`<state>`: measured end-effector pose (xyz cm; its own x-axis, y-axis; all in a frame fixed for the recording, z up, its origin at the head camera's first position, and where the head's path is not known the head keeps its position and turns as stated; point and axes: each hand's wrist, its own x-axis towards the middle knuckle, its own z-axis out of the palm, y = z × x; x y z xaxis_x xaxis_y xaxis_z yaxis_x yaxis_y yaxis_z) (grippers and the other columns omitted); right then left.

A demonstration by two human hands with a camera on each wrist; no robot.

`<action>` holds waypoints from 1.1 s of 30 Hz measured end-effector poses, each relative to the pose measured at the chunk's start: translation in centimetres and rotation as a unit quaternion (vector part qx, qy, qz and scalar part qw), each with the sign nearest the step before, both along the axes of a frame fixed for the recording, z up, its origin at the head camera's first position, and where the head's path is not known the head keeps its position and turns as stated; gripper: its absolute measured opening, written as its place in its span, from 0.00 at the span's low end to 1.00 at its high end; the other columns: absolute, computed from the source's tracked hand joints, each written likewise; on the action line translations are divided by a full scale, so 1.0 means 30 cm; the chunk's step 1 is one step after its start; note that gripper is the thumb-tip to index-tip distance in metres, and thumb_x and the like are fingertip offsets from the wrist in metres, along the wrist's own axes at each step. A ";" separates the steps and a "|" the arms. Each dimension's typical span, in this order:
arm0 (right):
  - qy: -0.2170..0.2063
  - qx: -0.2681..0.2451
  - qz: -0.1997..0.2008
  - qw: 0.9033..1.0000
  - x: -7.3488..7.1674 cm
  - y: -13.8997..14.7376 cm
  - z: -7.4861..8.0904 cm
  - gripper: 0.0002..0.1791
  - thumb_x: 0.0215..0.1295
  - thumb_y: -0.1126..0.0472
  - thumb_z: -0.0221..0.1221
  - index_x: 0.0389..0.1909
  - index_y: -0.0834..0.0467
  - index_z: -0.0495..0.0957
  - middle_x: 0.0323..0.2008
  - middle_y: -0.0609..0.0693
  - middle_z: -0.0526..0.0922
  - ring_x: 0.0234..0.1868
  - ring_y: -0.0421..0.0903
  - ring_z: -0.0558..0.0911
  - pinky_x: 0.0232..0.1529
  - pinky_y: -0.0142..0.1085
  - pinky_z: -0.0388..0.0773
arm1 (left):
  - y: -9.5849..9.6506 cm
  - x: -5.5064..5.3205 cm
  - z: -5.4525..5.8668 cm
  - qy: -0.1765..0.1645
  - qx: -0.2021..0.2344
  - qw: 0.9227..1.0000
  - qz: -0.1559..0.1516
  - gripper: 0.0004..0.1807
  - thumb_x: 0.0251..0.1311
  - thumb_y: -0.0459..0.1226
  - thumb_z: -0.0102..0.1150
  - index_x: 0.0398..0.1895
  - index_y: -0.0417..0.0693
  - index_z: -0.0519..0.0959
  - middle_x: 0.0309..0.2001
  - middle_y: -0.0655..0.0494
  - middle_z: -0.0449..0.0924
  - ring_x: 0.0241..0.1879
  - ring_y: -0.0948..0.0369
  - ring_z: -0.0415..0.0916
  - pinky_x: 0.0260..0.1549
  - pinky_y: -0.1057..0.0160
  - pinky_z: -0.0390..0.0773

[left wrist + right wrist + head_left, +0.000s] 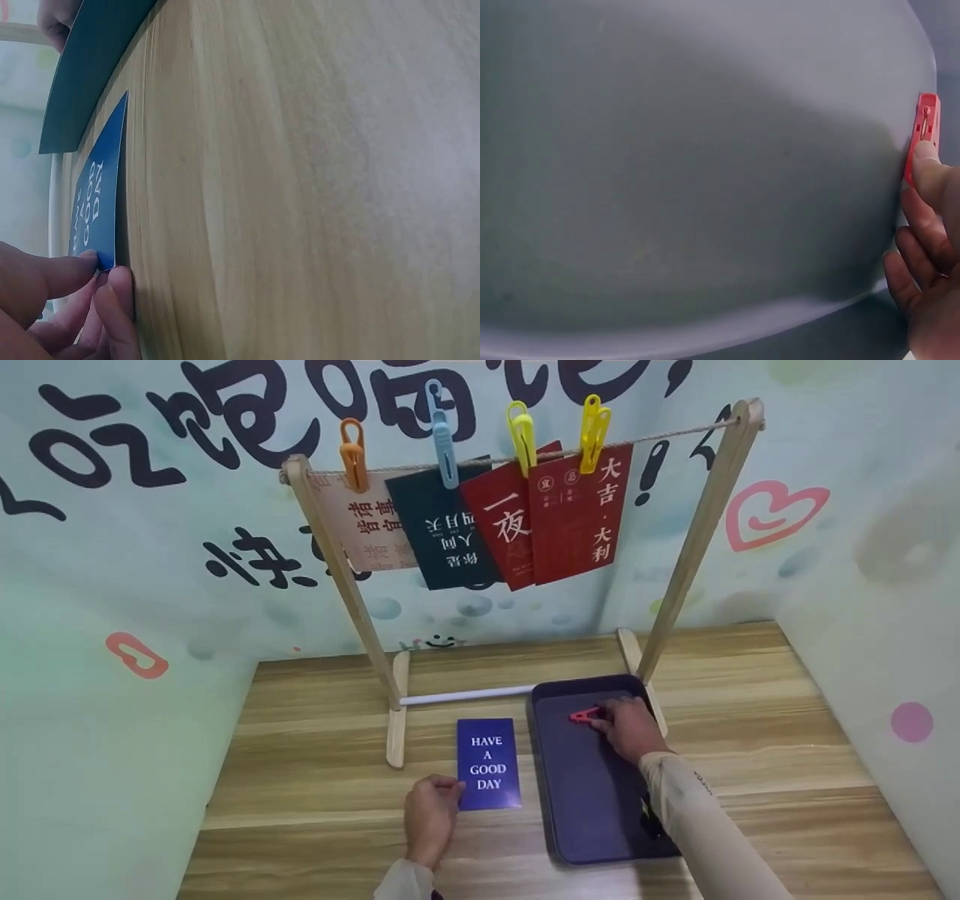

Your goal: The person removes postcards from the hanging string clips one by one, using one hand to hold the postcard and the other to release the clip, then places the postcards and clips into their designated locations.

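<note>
A blue card (487,757) with white lettering lies on the wooden table. My left hand (433,816) pinches its lower left corner between thumb and fingers, and the left wrist view shows that edge of the card (105,202) raised a little off the wood. Over the dark tray (585,795), my right hand (628,727) pinches a red clothespin (583,715) by one end. In the right wrist view, the thumb presses on the red clothespin (927,112).
A wooden rack (694,547) stands behind, its cord carrying a pink card (367,532), a dark green card (442,532) and two red cards (577,521), held by an orange clothespin (352,457), a blue one (445,442) and yellow ones (592,435). A white bar (465,695) joins the feet.
</note>
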<state>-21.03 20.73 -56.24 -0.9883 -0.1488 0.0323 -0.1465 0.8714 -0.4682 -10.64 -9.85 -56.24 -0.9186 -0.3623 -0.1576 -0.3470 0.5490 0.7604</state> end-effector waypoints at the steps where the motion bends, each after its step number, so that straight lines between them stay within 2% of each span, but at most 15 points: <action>1: -0.001 0.002 -0.001 1.000 0.000 0.001 0.000 0.19 0.67 0.61 0.64 0.53 0.69 0.81 0.44 0.65 0.86 0.54 0.66 0.79 0.70 0.61 0.64 | 0.001 0.001 -0.001 0.004 -0.002 1.000 0.000 0.05 0.57 0.36 0.70 0.32 0.43 0.87 0.28 0.52 0.88 0.26 0.62 0.80 0.28 0.61 0.78; 9: 0.002 0.013 0.002 1.000 0.002 0.006 0.001 0.18 0.67 0.61 0.63 0.52 0.70 0.81 0.43 0.65 0.86 0.53 0.65 0.80 0.66 0.60 0.68 | 0.012 0.003 -0.011 -0.002 -0.016 1.000 0.003 0.04 0.57 0.37 0.70 0.32 0.46 0.86 0.30 0.53 0.88 0.28 0.61 0.81 0.30 0.60 0.78; 14: 0.008 0.009 0.006 1.000 0.002 0.007 -0.003 0.20 0.66 0.61 0.65 0.52 0.71 0.80 0.44 0.66 0.85 0.54 0.65 0.79 0.67 0.61 0.66 | 0.014 0.007 -0.012 0.014 -0.023 1.000 -0.003 0.04 0.58 0.36 0.70 0.32 0.45 0.85 0.30 0.52 0.88 0.29 0.60 0.83 0.30 0.59 0.80; 19: 0.007 0.008 -0.001 1.000 0.008 0.006 -0.004 0.24 0.62 0.61 0.68 0.54 0.71 0.79 0.39 0.64 0.84 0.48 0.64 0.78 0.59 0.56 0.71 | 0.010 0.009 -0.011 0.028 -0.028 0.999 -0.012 0.05 0.58 0.36 0.70 0.32 0.44 0.85 0.31 0.50 0.89 0.31 0.58 0.85 0.31 0.58 0.82; 22: 0.008 0.003 -0.011 1.000 0.012 0.002 0.000 0.19 0.60 0.61 0.70 0.46 0.69 0.81 0.31 0.59 0.81 0.41 0.60 0.76 0.50 0.53 0.72 | 0.009 0.008 -0.010 0.028 -0.029 0.999 -0.014 0.05 0.57 0.36 0.70 0.33 0.44 0.85 0.32 0.50 0.89 0.31 0.58 0.85 0.30 0.58 0.81; 24: 0.011 0.003 -0.018 1.000 0.016 -0.002 0.004 0.16 0.59 0.61 0.71 0.41 0.68 0.80 0.30 0.58 0.80 0.38 0.58 0.75 0.46 0.53 0.73 | 0.009 0.007 -0.012 0.028 -0.031 0.999 -0.012 0.05 0.57 0.36 0.70 0.32 0.44 0.85 0.31 0.50 0.89 0.31 0.58 0.84 0.30 0.58 0.81; 27: 0.021 0.010 -0.031 0.999 0.026 -0.011 0.010 0.15 0.56 0.61 0.72 0.39 0.66 0.80 0.32 0.58 0.81 0.39 0.59 0.76 0.44 0.54 0.76 | 0.011 0.006 -0.013 0.023 -0.034 0.999 -0.011 0.04 0.57 0.36 0.70 0.32 0.45 0.85 0.30 0.51 0.88 0.30 0.59 0.83 0.30 0.58 0.81; 33: 0.061 0.023 -0.031 0.997 0.049 -0.030 0.021 0.24 0.51 0.62 0.75 0.47 0.66 0.81 0.41 0.62 0.82 0.45 0.63 0.76 0.48 0.57 0.77 | 0.014 0.007 -0.008 0.010 -0.041 0.999 -0.012 0.04 0.58 0.38 0.70 0.32 0.47 0.85 0.31 0.53 0.88 0.30 0.60 0.83 0.29 0.59 0.79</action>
